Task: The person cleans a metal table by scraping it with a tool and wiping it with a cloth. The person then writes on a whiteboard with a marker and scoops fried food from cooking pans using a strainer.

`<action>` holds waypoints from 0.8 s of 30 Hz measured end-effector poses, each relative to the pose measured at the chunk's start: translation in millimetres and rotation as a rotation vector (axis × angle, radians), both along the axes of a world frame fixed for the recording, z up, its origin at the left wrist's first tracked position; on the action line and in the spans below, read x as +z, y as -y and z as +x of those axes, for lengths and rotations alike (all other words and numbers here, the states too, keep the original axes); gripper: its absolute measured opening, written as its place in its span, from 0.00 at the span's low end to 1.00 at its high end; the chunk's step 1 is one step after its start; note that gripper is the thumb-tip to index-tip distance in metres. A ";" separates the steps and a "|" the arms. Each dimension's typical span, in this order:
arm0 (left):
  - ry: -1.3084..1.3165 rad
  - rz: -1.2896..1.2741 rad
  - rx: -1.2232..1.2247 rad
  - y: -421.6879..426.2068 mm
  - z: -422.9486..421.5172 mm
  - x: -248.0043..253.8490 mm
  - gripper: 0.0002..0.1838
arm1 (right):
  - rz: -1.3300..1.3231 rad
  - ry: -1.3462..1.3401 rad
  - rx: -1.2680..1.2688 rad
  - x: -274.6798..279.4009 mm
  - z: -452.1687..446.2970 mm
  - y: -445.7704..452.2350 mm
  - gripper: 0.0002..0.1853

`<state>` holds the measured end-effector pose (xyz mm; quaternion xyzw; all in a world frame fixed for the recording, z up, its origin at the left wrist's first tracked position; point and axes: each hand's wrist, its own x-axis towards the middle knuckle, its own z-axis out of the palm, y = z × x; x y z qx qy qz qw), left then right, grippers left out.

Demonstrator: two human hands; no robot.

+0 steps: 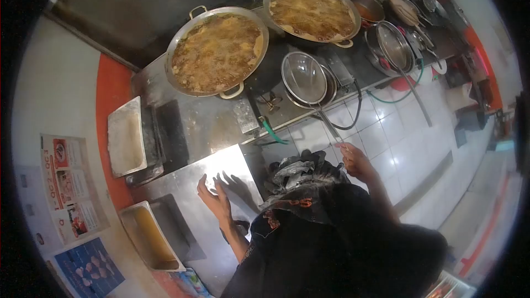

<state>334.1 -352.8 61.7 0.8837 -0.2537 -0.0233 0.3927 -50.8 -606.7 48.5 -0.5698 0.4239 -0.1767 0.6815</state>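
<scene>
Over the bright metal counter point(182, 187), my left hand point(214, 196) is raised with its fingers apart and nothing in it. My right hand point(353, 160) is at the end of the handle of a round mesh strainer point(305, 78); its fingers are curled together at the handle's tip. The strainer's basket rests over a metal bowl point(330, 85) on the dark stove edge. Beyond, two wide pans of bubbling oil, a left pan point(218, 52) and a right pan point(312, 12), hold frying pieces.
At the left wall are an empty-looking metal tray point(128, 138) and a tray of yellow liquid point(152, 237). Another strainer point(393, 47) lies over a pot at the right, its handle past the edge. A black hose point(359, 105) loops below the stove.
</scene>
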 end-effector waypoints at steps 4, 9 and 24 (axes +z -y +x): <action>0.000 0.019 0.044 20.5 5.5 3.8 0.21 | 0.478 0.165 -0.038 97.9 44.8 25.1 0.19; 0.009 -0.053 0.149 37.3 -16.2 -2.5 0.21 | 0.135 0.193 0.180 92.6 124.2 146.3 0.20; -0.050 -0.032 0.565 13.8 -109.9 -26.8 0.25 | -0.797 -0.714 0.729 114.0 341.8 345.9 0.27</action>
